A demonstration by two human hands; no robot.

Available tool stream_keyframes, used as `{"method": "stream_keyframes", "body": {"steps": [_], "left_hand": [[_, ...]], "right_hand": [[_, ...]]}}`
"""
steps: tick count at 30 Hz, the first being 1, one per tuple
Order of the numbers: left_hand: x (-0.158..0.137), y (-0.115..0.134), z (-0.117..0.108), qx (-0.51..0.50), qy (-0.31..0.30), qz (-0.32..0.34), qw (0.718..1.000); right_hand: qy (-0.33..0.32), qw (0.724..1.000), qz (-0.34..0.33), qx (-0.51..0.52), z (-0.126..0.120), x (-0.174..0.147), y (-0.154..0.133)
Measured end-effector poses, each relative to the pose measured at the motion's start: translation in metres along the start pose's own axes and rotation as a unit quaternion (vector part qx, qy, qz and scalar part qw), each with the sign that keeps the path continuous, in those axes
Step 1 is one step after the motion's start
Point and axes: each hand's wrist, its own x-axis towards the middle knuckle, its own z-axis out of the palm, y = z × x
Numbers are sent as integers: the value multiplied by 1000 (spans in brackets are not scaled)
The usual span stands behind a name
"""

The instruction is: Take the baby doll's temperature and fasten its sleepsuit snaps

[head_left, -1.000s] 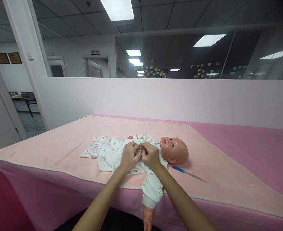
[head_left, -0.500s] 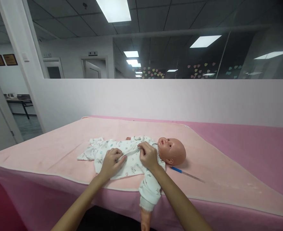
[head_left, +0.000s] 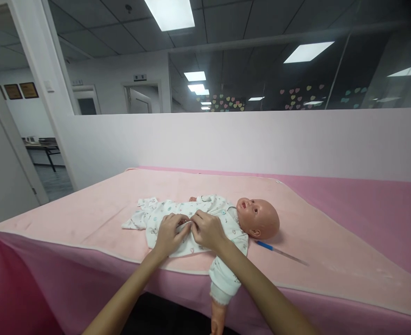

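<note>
Head view: our left grip [head_left: 170, 233] and right grip [head_left: 208, 230] pinch the white garment [head_left: 230, 224], already on the doll [head_left: 263, 218] near the tabletop's [head_left: 331, 260] front edge; whether it's fully fastened, we can't tell.

White with teal and dark prints on doll's outfit [head_left: 194, 246]; reddish-brown on doll's head [head_left: 263, 217]. Peach across sheet [head_left: 97, 204], white along edge; pink on cover [head_left: 352, 214] beneath. Blue at end of thin stick [head_left: 265, 245]. Plain white on wall [head_left: 254, 142].
</note>
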Motion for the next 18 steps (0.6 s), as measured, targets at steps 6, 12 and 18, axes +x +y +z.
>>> {"method": "stream_keyframes", "body": {"steps": [6, 12, 18], "left_hand": [[1, -2, 3, 19, -21, 14, 999], [1, -2, 3, 40, -25, 20, 999], [-2, -1, 4, 38, 1, 25, 999]], "right_hand": [[4, 999, 19, 31, 0, -4, 4], [-18, 999, 32, 39, -5, -4, 1], [-23, 998, 33, 44, -11, -5, -1]]}}
